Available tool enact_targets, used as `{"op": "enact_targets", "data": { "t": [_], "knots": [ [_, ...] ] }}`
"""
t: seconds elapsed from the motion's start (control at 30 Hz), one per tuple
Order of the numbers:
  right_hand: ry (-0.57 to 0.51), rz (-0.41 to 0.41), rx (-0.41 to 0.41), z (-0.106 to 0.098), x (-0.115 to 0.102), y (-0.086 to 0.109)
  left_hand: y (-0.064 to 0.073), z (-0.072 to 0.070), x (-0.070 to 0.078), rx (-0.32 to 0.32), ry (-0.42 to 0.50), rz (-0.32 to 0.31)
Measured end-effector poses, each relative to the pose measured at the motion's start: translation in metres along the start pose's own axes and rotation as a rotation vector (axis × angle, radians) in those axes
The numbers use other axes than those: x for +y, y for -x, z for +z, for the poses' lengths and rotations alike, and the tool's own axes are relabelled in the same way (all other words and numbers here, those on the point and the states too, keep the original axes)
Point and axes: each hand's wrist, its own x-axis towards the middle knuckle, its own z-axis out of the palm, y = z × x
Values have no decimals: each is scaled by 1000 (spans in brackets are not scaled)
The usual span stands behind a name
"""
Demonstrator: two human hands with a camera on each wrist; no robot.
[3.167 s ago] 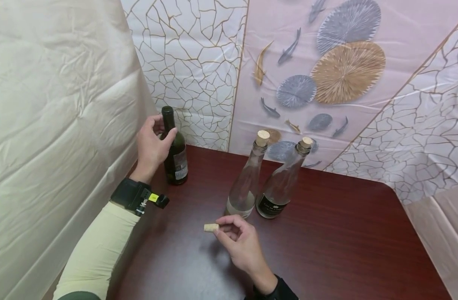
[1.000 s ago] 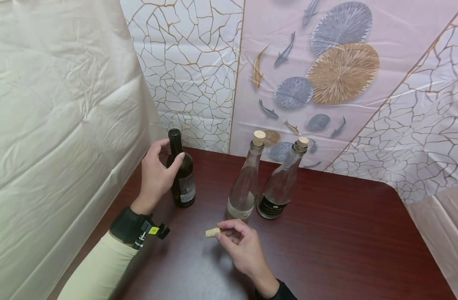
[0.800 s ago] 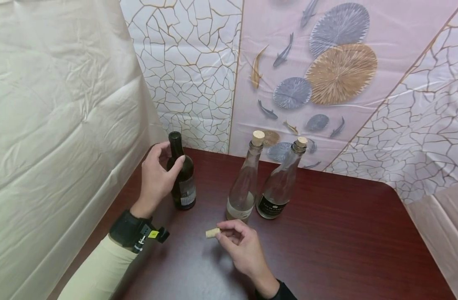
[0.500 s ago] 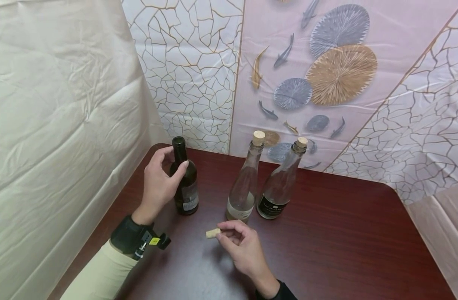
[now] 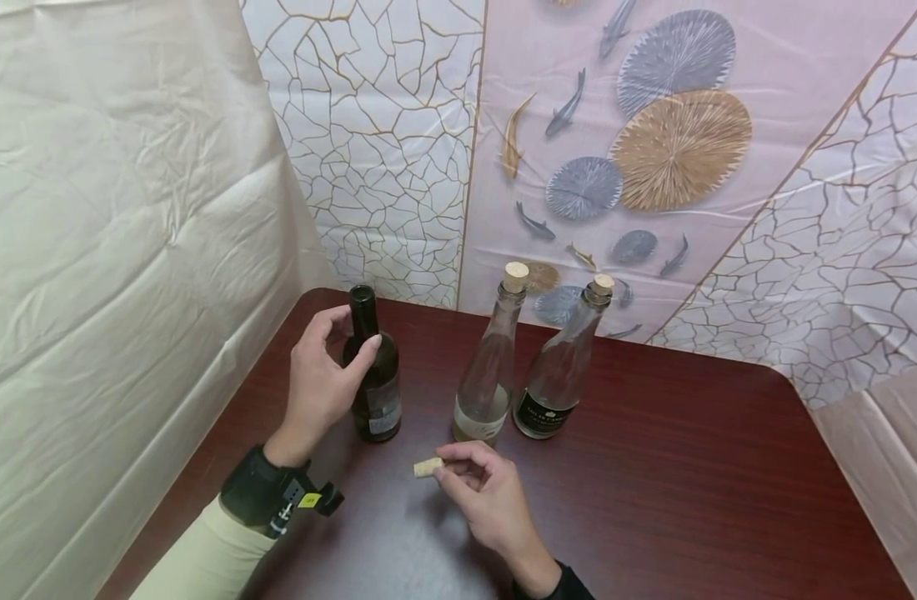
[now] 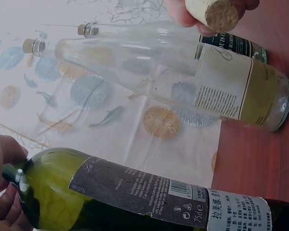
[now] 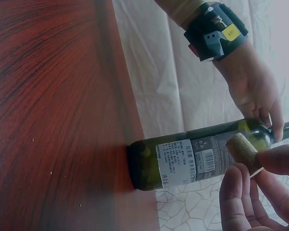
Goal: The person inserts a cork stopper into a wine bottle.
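My left hand (image 5: 319,387) holds a dark green wine bottle (image 5: 382,398) around its lower neck, thumb on the near side and fingers behind. The bottle stands upright with its mouth uncovered; the left wrist view shows its dark and white labels (image 6: 238,209). My right hand (image 5: 492,504) pinches a small cork (image 5: 428,467) between thumb and fingertips, to the right and in front of the green bottle. In the right wrist view the cork (image 7: 244,151) overlaps the bottle's shoulder. Behind this hand stand two clear bottles, one with a pale label (image 5: 479,412) and one with a black label (image 5: 546,412).
Each clear bottle has its own cork, a wider one (image 5: 515,276) on the left and another (image 5: 602,284) on the right. The dark red table (image 5: 676,467) ends at patterned cloth (image 5: 586,117) behind and a plain cream cloth (image 5: 128,250) on the left.
My left hand has brought the green bottle toward me and slightly right, away from the back left corner. My right hand with the cork has barely moved; the clear bottles stay put.
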Motion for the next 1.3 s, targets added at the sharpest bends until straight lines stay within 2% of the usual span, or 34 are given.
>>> {"op": "enact_targets", "data": {
  "t": [0.27,1.07,1.3],
  "knots": [
    [-4,-9,1,-1,1,1,8,1,6,-9,11,-12],
    [9,38,37,-2,1,1,28,-1,17,-24,4,42],
    [15,18,38,-3,1,1,33,0,20,-30,14,47]
  ]
}}
